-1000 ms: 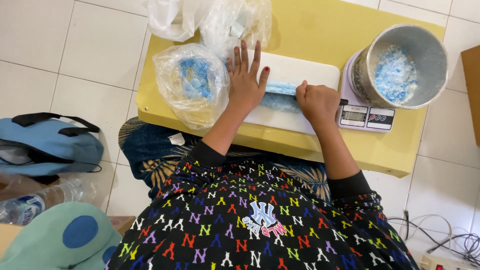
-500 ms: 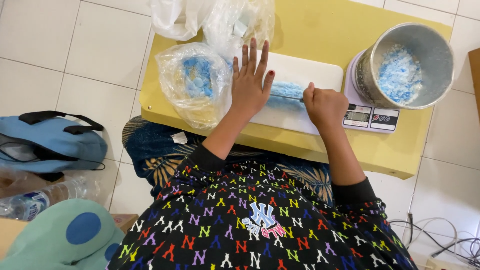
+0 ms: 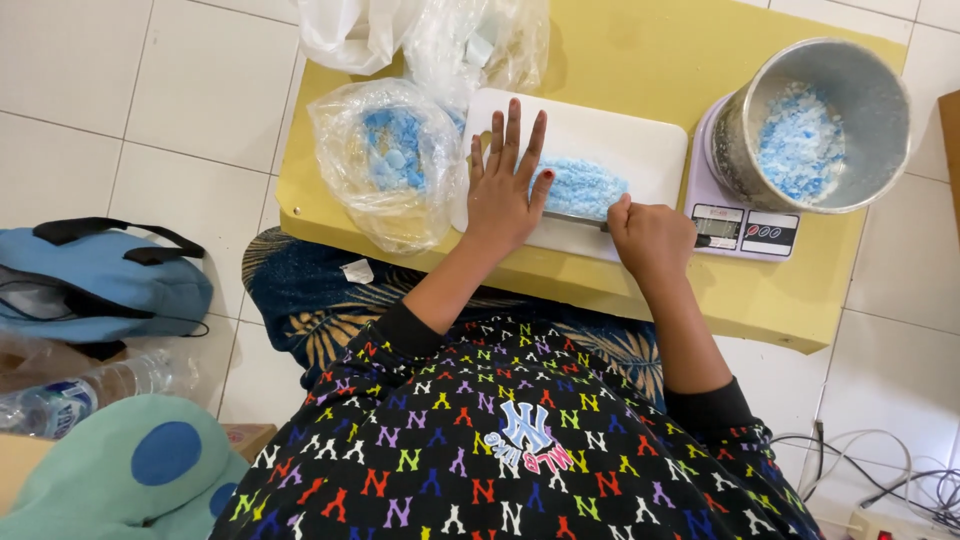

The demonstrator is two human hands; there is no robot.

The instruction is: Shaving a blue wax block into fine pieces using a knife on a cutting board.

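Observation:
My left hand (image 3: 505,190) lies flat with fingers spread on a white cutting board (image 3: 640,145), just left of a pile of pale blue crumbs (image 3: 580,185). My right hand (image 3: 650,238) is closed around a knife handle; its blade (image 3: 575,218) lies under the near edge of the pile. The board rests on a low yellow table (image 3: 640,70).
A clear bag holding blue chunks (image 3: 390,160) sits left of the board. A metal pot with blue crumbs (image 3: 815,125) stands on a digital scale (image 3: 735,228) at right. More plastic bags (image 3: 420,35) lie behind. A blue bag (image 3: 100,280) and a bottle (image 3: 70,400) are on the tiled floor.
The blue pile is more exposed on the board. My right hand has drawn slightly back toward the near edge, with the knife blade showing. My left hand stays flat on the board.

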